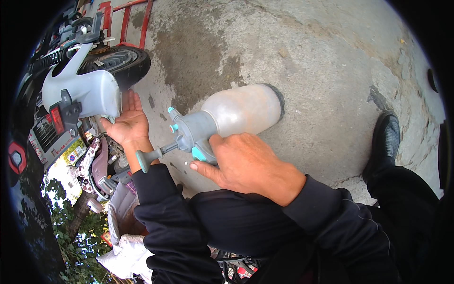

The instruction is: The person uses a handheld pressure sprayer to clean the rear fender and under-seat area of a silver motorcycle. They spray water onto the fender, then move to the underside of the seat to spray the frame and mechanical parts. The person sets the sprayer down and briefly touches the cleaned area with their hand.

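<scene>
My right hand (257,163) is wrapped round the grey grip at the head of a pump sprayer (243,110), its thumb near the teal trigger. The sprayer has a cloudy white bottle, a dark base and a grey pump handle that points toward my left forearm. Beside the white mudguard (97,92) of a two-wheeler, my left hand (131,124) is held palm up with its fingers stretched out and nothing in it. Its fingertips come close to the mudguard's lower edge; whether they touch, I cannot tell. The nozzle (173,111) faces toward that hand.
A black tyre (132,64) sits behind the mudguard, with a red reflector (56,118) on a bracket nearby. Red metal framing (125,26) stands beyond. Damp patches mark the concrete floor (326,104). My black shoe (388,137) is at the right. Other two-wheelers (101,163) crowd the left side.
</scene>
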`<state>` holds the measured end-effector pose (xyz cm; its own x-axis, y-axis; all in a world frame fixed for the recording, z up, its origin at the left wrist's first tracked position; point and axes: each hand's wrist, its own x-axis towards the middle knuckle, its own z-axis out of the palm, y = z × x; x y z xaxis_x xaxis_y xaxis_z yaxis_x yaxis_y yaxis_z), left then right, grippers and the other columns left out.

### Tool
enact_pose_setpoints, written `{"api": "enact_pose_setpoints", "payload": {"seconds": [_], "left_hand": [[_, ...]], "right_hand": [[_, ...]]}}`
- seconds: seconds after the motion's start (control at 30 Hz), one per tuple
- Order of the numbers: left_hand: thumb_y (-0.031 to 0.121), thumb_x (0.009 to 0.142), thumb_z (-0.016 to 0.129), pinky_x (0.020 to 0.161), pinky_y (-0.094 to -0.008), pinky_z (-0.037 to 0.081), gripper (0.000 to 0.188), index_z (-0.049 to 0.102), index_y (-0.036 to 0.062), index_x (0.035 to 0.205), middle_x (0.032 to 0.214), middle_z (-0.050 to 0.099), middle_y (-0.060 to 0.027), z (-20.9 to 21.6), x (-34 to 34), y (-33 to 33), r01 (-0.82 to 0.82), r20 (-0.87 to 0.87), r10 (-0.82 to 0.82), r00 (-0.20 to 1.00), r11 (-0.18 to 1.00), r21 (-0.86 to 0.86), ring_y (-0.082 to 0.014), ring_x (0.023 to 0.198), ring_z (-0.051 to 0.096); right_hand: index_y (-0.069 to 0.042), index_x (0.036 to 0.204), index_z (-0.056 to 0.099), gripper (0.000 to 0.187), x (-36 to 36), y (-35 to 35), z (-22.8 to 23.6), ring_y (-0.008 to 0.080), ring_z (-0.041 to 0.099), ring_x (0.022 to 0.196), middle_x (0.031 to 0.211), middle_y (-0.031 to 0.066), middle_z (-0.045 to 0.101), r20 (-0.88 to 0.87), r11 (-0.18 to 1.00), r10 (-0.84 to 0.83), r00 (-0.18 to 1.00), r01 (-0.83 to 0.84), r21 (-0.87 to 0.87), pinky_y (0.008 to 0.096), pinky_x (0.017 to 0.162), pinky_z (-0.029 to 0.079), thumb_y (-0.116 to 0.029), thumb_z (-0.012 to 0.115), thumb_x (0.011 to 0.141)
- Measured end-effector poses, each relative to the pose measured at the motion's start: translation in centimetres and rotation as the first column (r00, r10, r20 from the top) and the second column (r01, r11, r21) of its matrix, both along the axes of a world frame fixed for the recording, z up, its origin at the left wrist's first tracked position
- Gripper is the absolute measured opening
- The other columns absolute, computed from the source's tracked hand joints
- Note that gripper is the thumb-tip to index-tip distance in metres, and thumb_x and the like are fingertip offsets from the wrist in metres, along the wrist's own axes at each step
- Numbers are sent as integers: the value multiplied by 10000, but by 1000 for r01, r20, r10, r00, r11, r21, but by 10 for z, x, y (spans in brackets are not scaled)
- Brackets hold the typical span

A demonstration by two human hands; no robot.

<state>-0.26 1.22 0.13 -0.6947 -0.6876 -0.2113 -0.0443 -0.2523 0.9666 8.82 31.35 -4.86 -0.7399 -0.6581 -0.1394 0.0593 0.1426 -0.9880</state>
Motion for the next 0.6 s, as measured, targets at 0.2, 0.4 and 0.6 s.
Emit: {"api": "enact_pose_setpoints", "payload": {"seconds": [0.2,0.4,0.6], "left_hand": [[697,1035,315,1262,-531,291,849,362,59,1592,1626,353,-267,-4,-5,2,33,16,-32,999,999,-23,-444,1526,325],[692,1034,325,1263,-535,289,850,355,53,1594,1623,355,-269,-4,-4,4,37,11,-37,999,999,-23,-443,1531,318],[689,1034,328,1262,-539,289,849,347,53,1597,1625,346,-274,-4,-3,3,44,3,-44,999,999,-28,-441,1529,322]], "right_hand": [[79,827,653,571,-3,2,1,443,715,695,674,268,674,50,999,48,998,-49,22,513,659,571,-474,661,970],[80,822,653,584,-3,2,2,442,715,694,669,267,671,41,999,45,998,-46,16,511,661,572,-484,650,976],[82,822,652,596,-2,2,1,443,713,690,663,267,669,37,999,35,999,-35,0,509,663,572,-493,644,979]]}}
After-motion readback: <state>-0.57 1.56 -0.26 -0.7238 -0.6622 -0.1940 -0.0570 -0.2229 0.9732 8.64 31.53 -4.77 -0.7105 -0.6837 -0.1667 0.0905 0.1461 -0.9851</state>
